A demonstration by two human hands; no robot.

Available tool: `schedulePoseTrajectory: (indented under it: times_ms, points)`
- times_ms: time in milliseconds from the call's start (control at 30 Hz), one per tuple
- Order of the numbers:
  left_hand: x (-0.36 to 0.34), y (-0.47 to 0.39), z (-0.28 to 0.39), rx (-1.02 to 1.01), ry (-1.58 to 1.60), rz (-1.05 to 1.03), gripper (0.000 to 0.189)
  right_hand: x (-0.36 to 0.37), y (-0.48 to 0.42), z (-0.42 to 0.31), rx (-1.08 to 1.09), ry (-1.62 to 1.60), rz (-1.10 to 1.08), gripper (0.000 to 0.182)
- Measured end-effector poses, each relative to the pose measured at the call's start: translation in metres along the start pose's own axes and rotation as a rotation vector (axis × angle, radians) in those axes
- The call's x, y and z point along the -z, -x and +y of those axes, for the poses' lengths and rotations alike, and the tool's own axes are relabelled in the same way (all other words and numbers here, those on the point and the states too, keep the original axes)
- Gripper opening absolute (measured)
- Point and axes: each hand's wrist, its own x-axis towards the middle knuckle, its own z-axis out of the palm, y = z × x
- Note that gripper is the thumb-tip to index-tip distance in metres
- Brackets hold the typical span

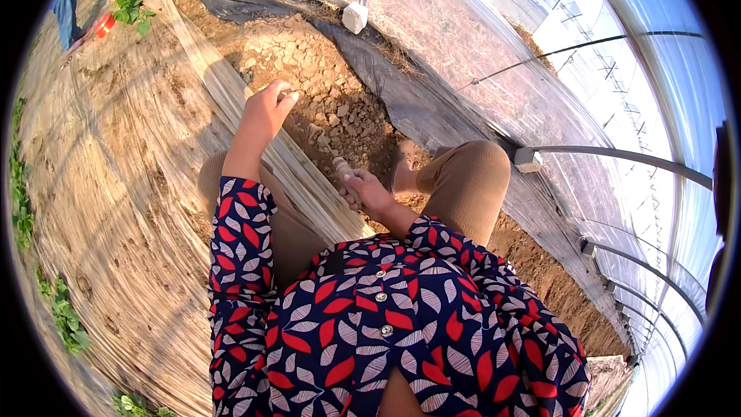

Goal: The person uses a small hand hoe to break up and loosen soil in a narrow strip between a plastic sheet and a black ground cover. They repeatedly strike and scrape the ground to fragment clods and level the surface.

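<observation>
My right hand [369,191] is closed around the turned wooden handle [341,167] of a tool, whose far end meets the cloddy soil [341,107] and is hard to make out. My left hand [271,105] is over the edge of the plastic mulch film [214,78], beside the loose soil. Its fingers are curled, with thumb and forefinger near each other; whether something small is between them cannot be told. Both knees are bent, with a bare foot [405,165] on the soil just beyond my right hand.
Black film [399,104] runs along the clear plastic greenhouse wall, where metal hoops stand in concrete blocks [355,17]. Leafy plants [69,318] grow along the left. At the upper left are another person's blue trouser leg [66,14] and a red container [105,25].
</observation>
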Motion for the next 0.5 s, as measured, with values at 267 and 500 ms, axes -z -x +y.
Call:
schedulePoseTrajectory:
  times_ms: [267, 500]
  points:
    - [0.008, 0.007, -0.014, 0.058, -0.018, -0.013, 0.038, -0.016, -0.019, 0.012, -0.082, 0.173, -0.034, 0.031]
    - [0.001, 0.015, 0.008, 0.007, -0.023, -0.014, 0.037, 0.009, -0.068, 0.014, -0.048, 0.230, 0.118, 0.034]
